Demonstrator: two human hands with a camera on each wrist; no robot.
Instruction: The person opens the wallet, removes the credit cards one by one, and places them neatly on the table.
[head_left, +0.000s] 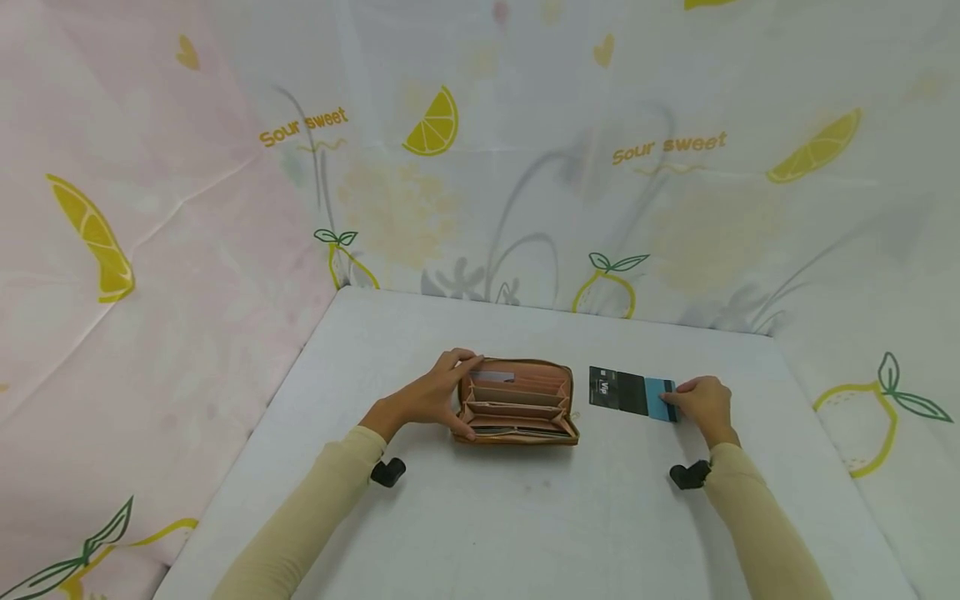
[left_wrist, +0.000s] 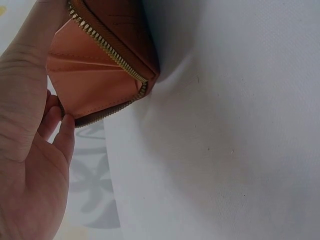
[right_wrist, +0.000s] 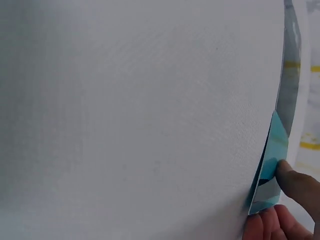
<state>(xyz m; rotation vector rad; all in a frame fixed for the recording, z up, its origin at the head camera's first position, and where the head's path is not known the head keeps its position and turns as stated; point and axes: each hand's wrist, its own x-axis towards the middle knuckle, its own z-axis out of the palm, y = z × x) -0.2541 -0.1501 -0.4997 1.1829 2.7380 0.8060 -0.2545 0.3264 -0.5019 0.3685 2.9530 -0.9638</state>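
Observation:
A brown zip-around wallet (head_left: 525, 393) lies unzipped and spread on the table, its pleated compartments showing. My left hand (head_left: 429, 398) grips its left end, thumb at the near edge and fingers at the far edge. In the left wrist view, the brass zip (left_wrist: 105, 45) runs along the wallet's side. To the right of the wallet, a black card marked "Vip" (head_left: 604, 388), a plain dark card (head_left: 633, 394) and a light blue card (head_left: 657, 398) lie in a row. My right hand (head_left: 707, 407) pinches the blue card's right end, slightly lifted in the right wrist view.
The white table (head_left: 495, 525) is bordered by lemon-printed cloth (head_left: 480, 192) at the back and sides. A pale card (head_left: 493, 377) sits in one of the wallet's upper slots. Black wrist cameras (head_left: 387, 472) are worn on both arms.

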